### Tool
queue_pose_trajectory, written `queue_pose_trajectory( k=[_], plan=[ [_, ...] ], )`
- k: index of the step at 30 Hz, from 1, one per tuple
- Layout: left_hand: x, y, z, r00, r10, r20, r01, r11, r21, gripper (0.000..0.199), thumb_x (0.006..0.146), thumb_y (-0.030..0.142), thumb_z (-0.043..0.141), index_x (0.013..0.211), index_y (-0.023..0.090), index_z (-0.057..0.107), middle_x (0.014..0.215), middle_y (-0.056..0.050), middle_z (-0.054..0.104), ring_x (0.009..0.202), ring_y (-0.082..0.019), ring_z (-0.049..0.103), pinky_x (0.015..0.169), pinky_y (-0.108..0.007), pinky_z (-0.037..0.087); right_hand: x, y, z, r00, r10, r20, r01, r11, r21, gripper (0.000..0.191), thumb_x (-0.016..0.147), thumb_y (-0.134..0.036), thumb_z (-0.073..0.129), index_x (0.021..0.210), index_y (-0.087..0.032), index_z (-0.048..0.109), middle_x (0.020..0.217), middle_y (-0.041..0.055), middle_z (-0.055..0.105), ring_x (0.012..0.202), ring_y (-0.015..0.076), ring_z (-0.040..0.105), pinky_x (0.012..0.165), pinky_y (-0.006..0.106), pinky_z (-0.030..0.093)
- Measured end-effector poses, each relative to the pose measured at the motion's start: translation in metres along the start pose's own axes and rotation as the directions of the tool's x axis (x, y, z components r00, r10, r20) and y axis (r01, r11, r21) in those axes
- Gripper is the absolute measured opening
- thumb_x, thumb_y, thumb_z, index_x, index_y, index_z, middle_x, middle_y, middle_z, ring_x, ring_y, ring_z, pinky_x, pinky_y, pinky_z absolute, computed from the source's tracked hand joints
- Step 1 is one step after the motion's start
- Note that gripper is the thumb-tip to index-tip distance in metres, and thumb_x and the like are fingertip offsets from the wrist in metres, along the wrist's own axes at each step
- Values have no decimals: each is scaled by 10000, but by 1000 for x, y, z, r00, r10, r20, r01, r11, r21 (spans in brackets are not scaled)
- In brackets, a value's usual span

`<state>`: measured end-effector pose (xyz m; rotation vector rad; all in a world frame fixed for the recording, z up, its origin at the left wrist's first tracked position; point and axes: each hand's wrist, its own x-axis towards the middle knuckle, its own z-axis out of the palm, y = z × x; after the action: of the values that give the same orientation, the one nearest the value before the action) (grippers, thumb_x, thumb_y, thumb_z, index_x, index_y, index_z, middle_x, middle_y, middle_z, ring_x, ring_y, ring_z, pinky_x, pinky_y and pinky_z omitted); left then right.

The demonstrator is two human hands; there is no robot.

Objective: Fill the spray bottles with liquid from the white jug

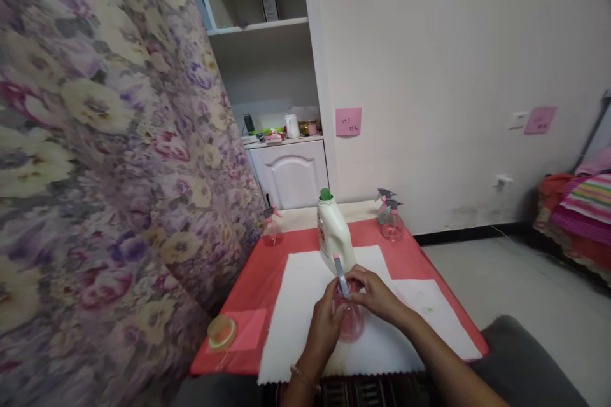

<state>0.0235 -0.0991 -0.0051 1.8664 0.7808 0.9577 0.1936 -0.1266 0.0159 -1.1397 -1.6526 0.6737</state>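
A clear pinkish spray bottle (352, 325) stands on the white cloth (291, 331) in front of me, its grey trigger head with a pink nozzle tip pointing away. My left hand (327, 321) is closed around the bottle's neck and upper left side. The fingers of my right hand (371, 289) are closed at the base of the spray head from the right, partly hiding the collar. Just behind stands a large pale green jug (337, 229) with a green cap, upright on the cloth.
Further spray bottles stand at the back left (272, 232) and back right (392, 226) of the red-covered table (258, 273). A roll of tape (222, 332) lies at the front left on pink paper. A floral curtain (143, 203) hangs along the left side.
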Motion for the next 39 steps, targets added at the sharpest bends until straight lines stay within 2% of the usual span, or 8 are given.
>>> queue_pose_trajectory(
  k=[5, 14, 21, 26, 28, 31, 35, 39],
  plan=[
    [1, -9, 0, 1000, 1, -20, -1, 1000, -24, 544, 821, 219, 568, 1355, 211, 466, 1334, -85, 601, 1218, -242, 557, 1050, -383, 412, 5, -10, -9, 997, 4, 79, 0, 999, -49, 178, 700, -61, 617, 790, -210, 657, 782, -32, 496, 710, 137, 505, 662, 244, 407],
    [0, -10, 0, 1000, 2, -23, -3, 1000, -18, 508, 804, 189, 573, 1308, 219, 514, 1312, -77, 619, 1197, -238, 571, 1047, -379, 416, 12, -11, -11, 996, 14, 87, -8, 997, -74, 131, 681, -110, 664, 763, -191, 602, 750, -46, 467, 666, 123, 460, 606, 229, 371],
    [1, -15, 1, 1000, -5, -30, 4, 1000, -26, 501, 814, 231, 583, 1310, 205, 513, 1329, -89, 607, 1208, -247, 566, 1037, -388, 426, 9, -11, -12, 992, 20, 127, -13, 998, -56, 141, 690, -61, 623, 730, -193, 594, 788, -40, 462, 707, 123, 480, 650, 227, 383],
    [1, -16, 1, 1000, -24, -13, 23, 999, -30, 550, 803, 187, 564, 1344, 204, 468, 1354, -79, 590, 1243, -236, 542, 1067, -387, 410, 14, -10, -10, 990, 59, 129, -50, 996, -76, 145, 635, -112, 708, 729, -191, 630, 742, -47, 480, 656, 120, 464, 604, 224, 371],
    [1, -17, 1, 999, -35, -13, 35, 999, -17, 564, 793, 167, 557, 1347, 218, 468, 1348, -69, 595, 1222, -232, 558, 1056, -384, 423, 15, -7, -8, 991, 91, 98, -82, 993, -89, 164, 596, -107, 717, 690, -187, 610, 703, -55, 478, 624, 116, 449, 576, 223, 353],
    [1, -19, 1, 999, -45, -22, 45, 999, -13, 595, 762, 122, 547, 1343, 236, 482, 1343, -63, 600, 1218, -240, 561, 1053, -397, 430, 15, -1, 0, 988, 152, -8, -152, 983, -99, 212, 553, -85, 682, 650, -195, 529, 644, -72, 458, 586, 112, 424, 544, 223, 324],
    [4, -18, 1, 999, -43, -8, 43, 998, -43, 621, 729, 97, 555, 1332, 236, 501, 1342, -69, 599, 1257, -259, 528, 1091, -433, 389, 9, 10, 13, 968, 210, -138, -222, 972, -74, 245, 535, -88, 632, 650, -215, 456, 614, -88, 438, 568, 109, 403, 531, 221, 302],
    [4, -7, -3, 997, -55, 54, 65, 978, -200, 604, 731, 125, 587, 1320, 232, 504, 1357, -81, 582, 1264, -252, 520, 1109, -441, 366, 5, 13, 21, 951, 230, -206, -243, 969, -45, 248, 536, -110, 615, 640, -224, 421, 603, -94, 414, 555, 105, 385, 521, 221, 282]
  ],
)
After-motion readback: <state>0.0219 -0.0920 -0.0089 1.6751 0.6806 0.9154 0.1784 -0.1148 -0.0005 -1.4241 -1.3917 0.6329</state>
